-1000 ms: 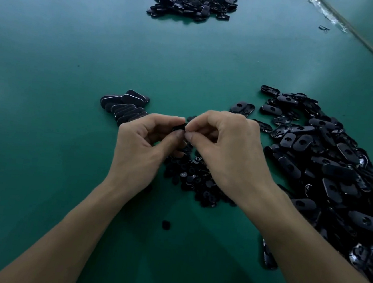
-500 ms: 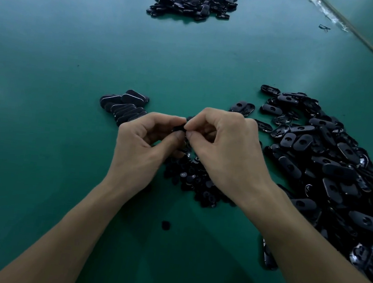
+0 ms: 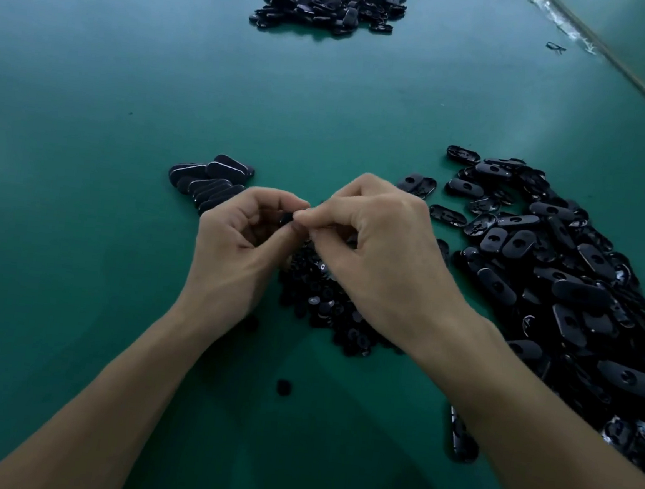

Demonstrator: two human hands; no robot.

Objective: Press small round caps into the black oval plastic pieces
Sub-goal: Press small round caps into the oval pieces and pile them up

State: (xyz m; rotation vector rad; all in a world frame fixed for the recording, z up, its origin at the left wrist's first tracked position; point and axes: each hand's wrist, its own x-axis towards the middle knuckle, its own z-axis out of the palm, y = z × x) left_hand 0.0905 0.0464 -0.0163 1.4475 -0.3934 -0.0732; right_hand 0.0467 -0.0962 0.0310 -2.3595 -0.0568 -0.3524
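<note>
Everything here is placed from the cap heap, the small mound of round caps on the green desk.

Left of and beyond the heap lies a short, overlapping row of oval pieces, smooth faces up, probably the finished ones. Just left of the heap and above it, the left hand has its fingers curled, its grip pinching 1 black oval piece between thumb and forefinger. Directly over the heap, the right hand meets it: its grip is pressed together on the same piece, thumb and forefinger tips squeezing where a cap would go. The cap itself is hidden between the fingertips.

Right of the heap spreads the large pile of oval pieces, many showing an open hole.

The step in hand looks like the press-in itself. Next, I judge, the squeeze must be square and firm until the cap seats. Then the left hand lays the piece on the row, and the right takes 1 fresh piece from the pile and 1 cap from the heap.
</note>
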